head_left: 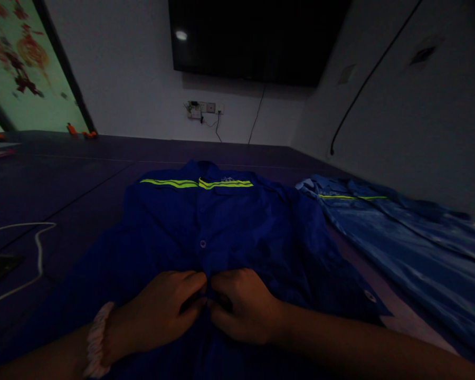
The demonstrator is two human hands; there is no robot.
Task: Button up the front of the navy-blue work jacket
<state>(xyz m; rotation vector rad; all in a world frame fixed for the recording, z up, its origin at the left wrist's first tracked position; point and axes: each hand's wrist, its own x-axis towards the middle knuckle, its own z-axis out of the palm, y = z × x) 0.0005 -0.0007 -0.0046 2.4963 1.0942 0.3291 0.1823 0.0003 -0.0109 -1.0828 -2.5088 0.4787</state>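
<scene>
Evidently we pinch the front placket of the blue work shirt with our left hand and right hand, fingertips meeting just below its button, since lying flat steadies the cloth; a paler shirt lies beside it.

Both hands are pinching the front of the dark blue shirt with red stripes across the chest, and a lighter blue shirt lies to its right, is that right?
Not quite: the head view shows the stripes are yellow-green, not red. The left hand and right hand do pinch the front of the dark blue shirt, with the lighter blue shirt to its right.
</scene>
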